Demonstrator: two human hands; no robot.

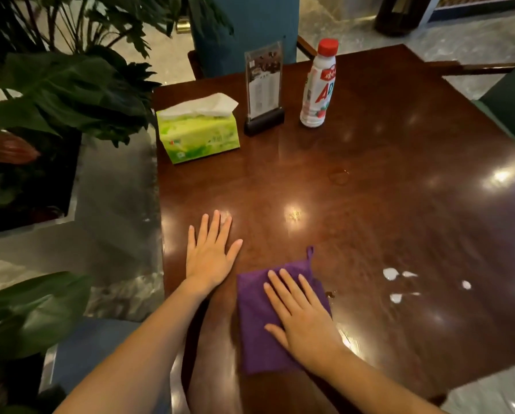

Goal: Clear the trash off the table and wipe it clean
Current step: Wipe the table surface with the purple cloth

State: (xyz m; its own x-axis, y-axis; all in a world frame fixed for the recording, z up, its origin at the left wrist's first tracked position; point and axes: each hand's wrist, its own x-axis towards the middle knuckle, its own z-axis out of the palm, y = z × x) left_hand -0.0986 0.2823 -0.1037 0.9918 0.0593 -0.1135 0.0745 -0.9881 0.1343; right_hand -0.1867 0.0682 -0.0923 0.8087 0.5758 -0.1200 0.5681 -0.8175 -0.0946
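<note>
Fingers point(283, 289) of R hand point(302, 319) flat on purple cloth point(256, 330); L hand point(210, 253) splayed on table point(399, 162).

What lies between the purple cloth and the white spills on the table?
In the head view, between the purple cloth and the white spills lies bare glossy table, save one small brownish spot beside the cloth's right edge.

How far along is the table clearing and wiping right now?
Done: little that shows. In hand: the right hand presses flat on the folded purple cloth near the front edge of the glossy dark wooden table, while the left hand rests flat beside it. Left: the white spilled drops to the right, the faint ring mark, and the red-capped white drink bottle.
</note>
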